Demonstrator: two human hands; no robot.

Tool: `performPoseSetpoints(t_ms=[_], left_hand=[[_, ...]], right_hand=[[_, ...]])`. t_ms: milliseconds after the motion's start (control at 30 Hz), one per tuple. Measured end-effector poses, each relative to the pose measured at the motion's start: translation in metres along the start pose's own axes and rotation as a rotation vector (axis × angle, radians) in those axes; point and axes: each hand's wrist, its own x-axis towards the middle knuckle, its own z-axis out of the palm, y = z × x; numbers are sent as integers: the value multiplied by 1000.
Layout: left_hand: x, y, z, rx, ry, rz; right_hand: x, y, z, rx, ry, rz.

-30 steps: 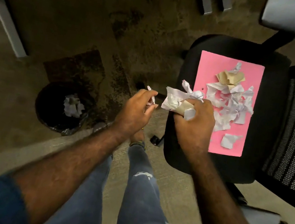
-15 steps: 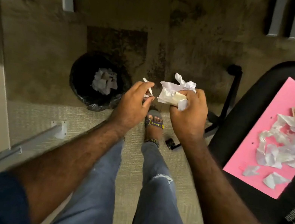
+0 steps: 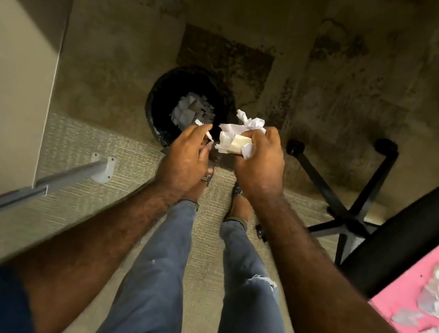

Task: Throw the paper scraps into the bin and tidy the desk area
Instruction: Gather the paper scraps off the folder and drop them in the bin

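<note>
Right hand (image 3: 261, 162) fisted tight around a wad of paper scraps (image 3: 236, 137). Left hand (image 3: 186, 157) curled, pinching one small scrap (image 3: 208, 135). Both are near the bin (image 3: 157, 114) rim, which holds white scraps. Open carpet lies beyond; chair base (image 3: 350, 216) at right. More scraps on pink sheet (image 3: 411, 285).

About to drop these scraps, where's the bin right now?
The bin sits on the floor just ahead of both hands, slightly left of centre in the head view, already holding scraps.
</note>
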Motion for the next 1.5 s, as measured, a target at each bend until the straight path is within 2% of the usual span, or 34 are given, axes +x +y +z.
performPoseSetpoints(t_ms=[333,733,1000,1500], left_hand=[[14,-57,-12,-30,32,-124],[32,-80,-21,-60,61,-153],[26,-62,-7,-61,28,-126],[2,39,56,-61,-136,19]], right_hand=[[39,-43,55,-65,-182,-15],[62,-64,68,64,-306,48],[49,-33,48,243,-219,168],[-5,60,-41,381,24,265]])
